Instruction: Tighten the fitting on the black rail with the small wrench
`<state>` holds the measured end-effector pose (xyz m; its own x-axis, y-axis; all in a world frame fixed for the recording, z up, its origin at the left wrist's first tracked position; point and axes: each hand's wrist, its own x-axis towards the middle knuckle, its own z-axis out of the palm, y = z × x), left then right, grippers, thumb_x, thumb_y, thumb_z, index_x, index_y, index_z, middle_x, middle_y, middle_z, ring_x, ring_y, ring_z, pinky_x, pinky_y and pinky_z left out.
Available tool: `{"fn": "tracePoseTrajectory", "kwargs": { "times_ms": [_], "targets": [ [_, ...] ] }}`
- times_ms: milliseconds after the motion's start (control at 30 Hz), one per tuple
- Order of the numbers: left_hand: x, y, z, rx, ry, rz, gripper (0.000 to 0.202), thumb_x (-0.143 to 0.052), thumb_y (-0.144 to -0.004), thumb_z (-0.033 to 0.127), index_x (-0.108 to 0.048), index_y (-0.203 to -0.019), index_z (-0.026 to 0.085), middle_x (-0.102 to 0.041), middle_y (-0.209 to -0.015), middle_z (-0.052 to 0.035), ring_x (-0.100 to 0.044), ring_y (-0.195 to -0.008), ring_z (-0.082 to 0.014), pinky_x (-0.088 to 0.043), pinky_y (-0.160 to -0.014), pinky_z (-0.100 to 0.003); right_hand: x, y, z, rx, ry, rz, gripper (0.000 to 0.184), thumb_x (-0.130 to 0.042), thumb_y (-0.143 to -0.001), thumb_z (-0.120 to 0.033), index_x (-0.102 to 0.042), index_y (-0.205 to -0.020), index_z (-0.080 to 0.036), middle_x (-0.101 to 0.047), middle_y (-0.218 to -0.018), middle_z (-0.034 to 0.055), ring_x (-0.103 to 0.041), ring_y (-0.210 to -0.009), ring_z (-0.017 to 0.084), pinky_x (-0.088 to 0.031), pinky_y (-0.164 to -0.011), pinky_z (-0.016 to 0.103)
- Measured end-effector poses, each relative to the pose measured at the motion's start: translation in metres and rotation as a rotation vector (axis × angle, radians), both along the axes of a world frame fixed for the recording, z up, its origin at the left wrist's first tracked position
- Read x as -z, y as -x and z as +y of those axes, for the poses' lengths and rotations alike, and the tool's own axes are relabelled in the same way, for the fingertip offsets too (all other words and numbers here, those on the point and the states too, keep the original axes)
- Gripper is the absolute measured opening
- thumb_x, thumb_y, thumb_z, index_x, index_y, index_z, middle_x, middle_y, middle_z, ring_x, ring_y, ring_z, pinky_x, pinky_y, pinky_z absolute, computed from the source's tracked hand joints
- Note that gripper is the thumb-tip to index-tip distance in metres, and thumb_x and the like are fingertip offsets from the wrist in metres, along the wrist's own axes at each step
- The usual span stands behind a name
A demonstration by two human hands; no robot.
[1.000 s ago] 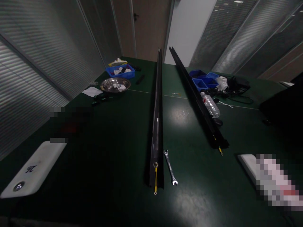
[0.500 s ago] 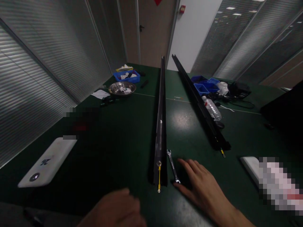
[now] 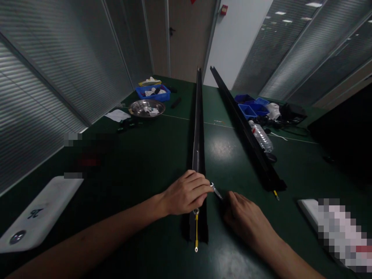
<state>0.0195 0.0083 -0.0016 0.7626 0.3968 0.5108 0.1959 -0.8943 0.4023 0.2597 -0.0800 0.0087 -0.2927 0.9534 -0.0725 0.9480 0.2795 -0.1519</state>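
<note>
A long black metal channel (image 3: 198, 135) lies lengthwise on the green table. My left hand (image 3: 186, 193) reaches across the channel close to its near end, fingers wrapped over its top. Below that hand, a short yellow wire (image 3: 197, 231) with ring lugs is fastened by a nut (image 3: 196, 211) and hangs past the channel's end. To the right of the channel, my right hand (image 3: 245, 217) is closed around a silver combination wrench (image 3: 217, 192). One wrench head sticks out toward my left fingertips; whether they touch it I cannot tell.
A second black channel (image 3: 247, 131) with a yellow lug lies to the right, beside a plastic bottle (image 3: 262, 137) and blue bins (image 3: 252, 109). On the left are a metal bowl (image 3: 139, 108), a blue basket (image 3: 161, 95) and a white numbered panel (image 3: 37, 217).
My left hand has moved up and right from the table's front onto the channel. My right hand, previously open beside the wrench, has closed on it and turned it.
</note>
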Motion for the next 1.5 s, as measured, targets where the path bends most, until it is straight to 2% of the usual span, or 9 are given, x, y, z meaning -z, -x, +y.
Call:
{"fn": "tracePoseTrajectory", "kwargs": {
  "times_ms": [200, 367, 567, 733, 867, 967, 1100, 1267, 1500],
  "targets": [
    [-0.007, -0.001, 0.003, -0.045, 0.091, 0.034, 0.029, -0.043, -0.102, 0.02, -0.062, -0.123, 0.018, -0.068, -0.119, -0.0096, -0.057, -0.116, -0.0241, -0.038, -0.104, -0.042, 0.009, -0.004, 0.004, -0.076, -0.08, 0.141, 0.028, -0.049, -0.08, -0.003, -0.052, -0.103, -0.019, -0.062, -0.086, 0.0054, -0.064, -0.077, 0.022, -0.052, -0.069, 0.033],
    [-0.009, -0.001, 0.003, -0.068, 0.109, 0.062, 0.028, -0.044, -0.101, 0.018, -0.062, -0.123, 0.018, -0.067, -0.121, -0.0096, -0.056, -0.119, -0.0245, -0.037, -0.105, -0.042, 0.022, -0.006, 0.011, -0.064, -0.126, 0.269, 0.023, -0.047, -0.097, -0.013, -0.054, -0.118, -0.019, -0.061, -0.095, 0.0073, -0.064, -0.081, 0.021, -0.055, -0.073, 0.033],
    [-0.008, 0.0, 0.003, -0.109, 0.132, 0.036, 0.026, -0.045, -0.101, 0.016, -0.061, -0.121, 0.019, -0.067, -0.121, -0.0078, -0.056, -0.119, -0.0233, -0.034, -0.106, -0.041, 0.029, -0.004, 0.02, 0.035, -0.221, 0.512, 0.026, -0.037, -0.104, -0.015, -0.057, -0.12, -0.02, -0.062, -0.1, 0.0086, -0.064, -0.082, 0.019, -0.054, -0.073, 0.03],
    [-0.007, 0.0, 0.005, -0.16, 0.161, -0.005, 0.026, -0.045, -0.101, 0.016, -0.06, -0.122, 0.019, -0.067, -0.12, -0.0075, -0.056, -0.118, -0.0227, -0.034, -0.104, -0.04, 0.027, -0.006, 0.026, 0.251, -0.379, 0.867, 0.013, -0.053, -0.101, -0.028, -0.061, -0.108, -0.021, -0.063, -0.09, 0.0048, -0.064, -0.074, 0.018, -0.054, -0.067, 0.029],
    [-0.007, 0.0, 0.006, -0.171, 0.17, -0.006, 0.027, -0.046, -0.102, 0.016, -0.059, -0.125, 0.02, -0.067, -0.121, -0.0072, -0.055, -0.118, -0.0226, -0.033, -0.104, -0.04, 0.024, -0.005, 0.032, 0.431, -0.394, 1.173, 0.023, -0.067, -0.093, -0.036, -0.061, -0.11, -0.02, -0.062, -0.085, 0.0006, -0.062, -0.062, 0.014, -0.054, -0.058, 0.027],
    [-0.008, 0.0, 0.005, -0.151, 0.161, 0.0, 0.026, -0.047, -0.102, 0.017, -0.061, -0.123, 0.02, -0.067, -0.118, -0.0063, -0.055, -0.117, -0.0225, -0.031, -0.103, -0.04, 0.019, -0.002, 0.038, 0.451, -0.402, 1.271, 0.028, -0.065, -0.093, -0.037, -0.063, -0.114, -0.02, -0.061, -0.084, 0.0003, -0.062, -0.062, 0.014, -0.054, -0.059, 0.027],
    [-0.011, 0.003, -0.001, -0.154, 0.203, 0.003, 0.025, -0.047, -0.102, 0.019, -0.064, -0.121, 0.022, -0.068, -0.115, -0.0049, -0.056, -0.114, -0.0223, -0.03, -0.102, -0.04, 0.008, 0.012, 0.039, 0.382, -0.506, 1.278, 0.02, -0.064, -0.095, -0.034, -0.068, -0.107, -0.019, -0.058, -0.077, -0.0007, -0.058, -0.062, 0.013, -0.051, -0.059, 0.027],
    [-0.012, 0.007, -0.016, -0.108, 0.338, 0.051, 0.019, -0.054, -0.103, 0.027, -0.067, -0.117, 0.024, -0.07, -0.108, -0.0021, -0.058, -0.107, -0.0205, -0.03, -0.099, -0.037, -0.001, 0.039, 0.03, 0.171, -0.448, 1.392, 0.01, -0.067, -0.094, -0.029, -0.07, -0.094, -0.02, -0.061, -0.083, 0.0012, -0.057, -0.06, 0.012, -0.048, -0.053, 0.025],
    [-0.007, 0.015, -0.026, -0.093, 0.37, 0.034, 0.019, -0.051, -0.104, 0.028, -0.068, -0.105, 0.021, -0.071, -0.1, -0.0024, -0.06, -0.102, -0.0199, -0.03, -0.097, -0.037, -0.003, 0.058, 0.028, 0.102, -0.424, 1.501, 0.005, -0.068, -0.093, -0.025, -0.071, -0.092, -0.021, -0.061, -0.086, 0.0012, -0.057, -0.058, 0.01, -0.048, -0.051, 0.024]
  ]
}}
